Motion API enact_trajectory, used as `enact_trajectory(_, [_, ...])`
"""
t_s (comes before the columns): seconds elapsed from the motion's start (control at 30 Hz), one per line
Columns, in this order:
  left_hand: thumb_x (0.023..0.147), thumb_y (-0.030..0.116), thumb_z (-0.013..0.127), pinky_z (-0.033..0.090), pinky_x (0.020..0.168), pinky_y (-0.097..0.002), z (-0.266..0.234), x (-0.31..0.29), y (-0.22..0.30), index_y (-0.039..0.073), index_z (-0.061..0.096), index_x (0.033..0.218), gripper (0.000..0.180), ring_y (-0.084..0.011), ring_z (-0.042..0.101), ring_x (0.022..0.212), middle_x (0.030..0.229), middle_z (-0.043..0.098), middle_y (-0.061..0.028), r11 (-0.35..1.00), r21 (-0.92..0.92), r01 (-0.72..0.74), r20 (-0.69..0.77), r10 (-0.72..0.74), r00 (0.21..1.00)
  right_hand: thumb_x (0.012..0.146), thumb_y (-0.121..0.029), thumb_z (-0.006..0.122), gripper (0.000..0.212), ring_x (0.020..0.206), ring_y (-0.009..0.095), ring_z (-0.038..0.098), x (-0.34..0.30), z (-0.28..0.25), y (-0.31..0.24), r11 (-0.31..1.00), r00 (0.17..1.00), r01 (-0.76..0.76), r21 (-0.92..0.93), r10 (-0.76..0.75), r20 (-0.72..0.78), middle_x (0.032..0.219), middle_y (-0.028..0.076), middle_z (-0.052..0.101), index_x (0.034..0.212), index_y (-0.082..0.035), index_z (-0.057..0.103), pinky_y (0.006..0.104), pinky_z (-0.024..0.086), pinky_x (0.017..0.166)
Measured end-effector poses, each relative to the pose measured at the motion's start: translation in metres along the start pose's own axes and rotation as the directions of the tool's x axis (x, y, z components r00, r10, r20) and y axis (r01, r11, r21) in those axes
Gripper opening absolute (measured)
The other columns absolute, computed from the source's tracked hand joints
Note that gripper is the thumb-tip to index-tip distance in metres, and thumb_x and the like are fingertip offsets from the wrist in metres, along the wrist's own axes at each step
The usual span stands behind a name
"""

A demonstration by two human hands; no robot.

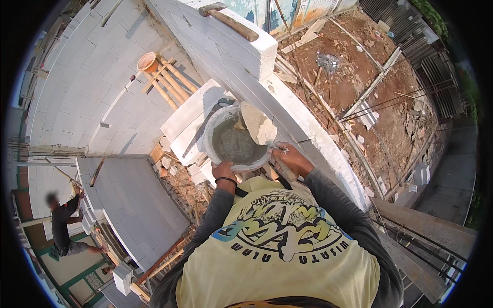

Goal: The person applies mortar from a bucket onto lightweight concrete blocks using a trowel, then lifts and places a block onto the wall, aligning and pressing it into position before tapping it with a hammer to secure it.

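A round bucket [208, 137] of wet grey mortar [233, 142] is in front of me, its rim crusted with dried cement. My left hand [224, 173] grips the near rim, with a dark band round the wrist. At the bucket's right side, my right hand [294, 158] is closed round the wooden handle of a trowel [259, 124]. The broad pale blade of this trowel lies over the right part of the bucket's mouth. What supports the bucket is partly hidden beneath it.
A hammer [232, 24] lies on the white block wall [264, 49] beyond the bucket. An orange bucket [148, 62] stands by bamboo poles [172, 84]. Rubble [179, 179] lies below left. At far left, another person [65, 220] works beside a lower wall. Right, wooden planks [431, 226] jut out.
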State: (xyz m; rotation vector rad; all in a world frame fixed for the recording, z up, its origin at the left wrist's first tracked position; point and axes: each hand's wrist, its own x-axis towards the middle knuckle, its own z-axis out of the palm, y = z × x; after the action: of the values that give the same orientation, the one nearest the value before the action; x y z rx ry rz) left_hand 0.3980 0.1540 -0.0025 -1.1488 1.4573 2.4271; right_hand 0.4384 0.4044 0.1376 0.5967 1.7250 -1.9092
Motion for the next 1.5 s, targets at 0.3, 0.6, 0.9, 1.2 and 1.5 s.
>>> enact_trajectory(0.3, [0.067, -0.013, 0.048, 0.06, 0.067, -0.0506, -0.018, -0.018, 0.021, 0.007, 0.049, 0.123, 0.059, -0.0308, 0.061, 0.087, 0.105, 0.055, -0.0097, 1.0, 0.017, 0.023, -0.109, -0.021, 0.994, 0.093, -0.024, 0.061, 0.025, 0.058, 0.015, 0.058, 0.1, 0.017, -0.047, 0.972, 0.988, 0.142, 0.185, -0.127, -0.093, 0.08, 0.007, 0.059, 0.101, -0.002, 0.053, 0.0314, 0.049, 0.051])
enact_trajectory(0.6, [0.066, -0.011, 0.053, 0.057, 0.068, -0.0507, -0.09, -0.013, 0.017, -0.003, 0.052, 0.102, 0.037, -0.0315, 0.062, 0.078, 0.095, 0.057, -0.0119, 1.0, 0.005, 0.018, -0.294, -0.015, 0.956, 0.095, -0.035, 0.058, 0.028, 0.057, 0.015, 0.058, 0.137, 0.024, -0.029, 0.882, 0.983, 0.113, 0.458, -0.166, 0.077, 0.076, 0.003, 0.057, 0.1, -0.007, 0.057, 0.031, 0.05, 0.049])
enact_trajectory(0.9, [0.069, -0.01, 0.052, 0.056, 0.071, -0.06, -0.109, -0.003, 0.025, -0.006, 0.049, 0.104, 0.035, -0.0384, 0.061, 0.086, 0.099, 0.055, -0.0168, 0.999, 0.034, 0.025, -0.284, -0.014, 0.959, 0.095, -0.03, 0.058, 0.027, 0.05, 0.018, 0.056, 0.056, -0.023, -0.018, 0.834, 0.901, 0.174, 0.524, 0.08, -0.426, 0.072, 0.006, 0.054, 0.097, -0.004, 0.056, 0.0336, 0.049, 0.043])
enact_trajectory(1.2, [0.069, -0.01, 0.05, 0.054, 0.079, -0.0642, -0.115, -0.01, 0.048, -0.01, 0.046, 0.111, 0.042, -0.0394, 0.059, 0.095, 0.109, 0.053, -0.0188, 0.979, -0.195, 0.053, -0.294, -0.11, 0.949, 0.096, -0.027, 0.056, 0.028, 0.051, 0.022, 0.057, 0.08, -0.018, -0.034, 0.881, 0.965, 0.114, 0.46, 0.011, -0.261, 0.075, 0.011, 0.056, 0.096, 0.001, 0.053, 0.038, 0.051, 0.044])
enact_trajectory(1.5, [0.067, -0.01, 0.052, 0.054, 0.079, -0.0645, -0.151, -0.031, 0.043, -0.009, 0.05, 0.105, 0.039, -0.0412, 0.06, 0.091, 0.104, 0.054, -0.0193, 0.973, -0.23, -0.013, -0.441, -0.093, 0.892, 0.096, -0.023, 0.054, 0.025, 0.049, 0.021, 0.055, 0.074, -0.019, -0.028, 0.947, 0.95, 0.112, 0.301, -0.014, -0.31, 0.074, 0.011, 0.054, 0.096, 0.002, 0.052, 0.0371, 0.05, 0.04])
